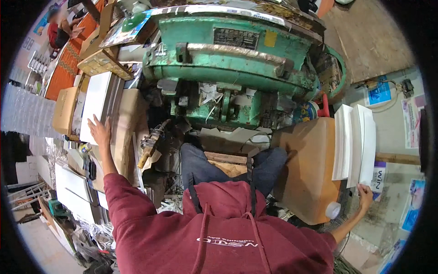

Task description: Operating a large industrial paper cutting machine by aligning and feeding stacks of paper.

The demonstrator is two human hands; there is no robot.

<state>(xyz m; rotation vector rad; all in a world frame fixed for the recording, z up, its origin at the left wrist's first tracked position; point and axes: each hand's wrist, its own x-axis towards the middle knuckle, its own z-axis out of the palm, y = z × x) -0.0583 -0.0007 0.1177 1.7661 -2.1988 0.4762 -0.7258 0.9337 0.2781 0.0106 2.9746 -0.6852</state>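
Resting flat and released on a white sheet stack (96, 102), left hand (100, 131); right hand (365, 192) grip pinches upright white sheets (360, 144).

Both arms were spread wide from the body, in dark red sleeves pushed up the forearms. The left hand (100, 131) was stretched far out and up to the left, palm down, fingers spread flat. The right hand (365, 194) reached out low to the right, elbow bent, fingers curled.
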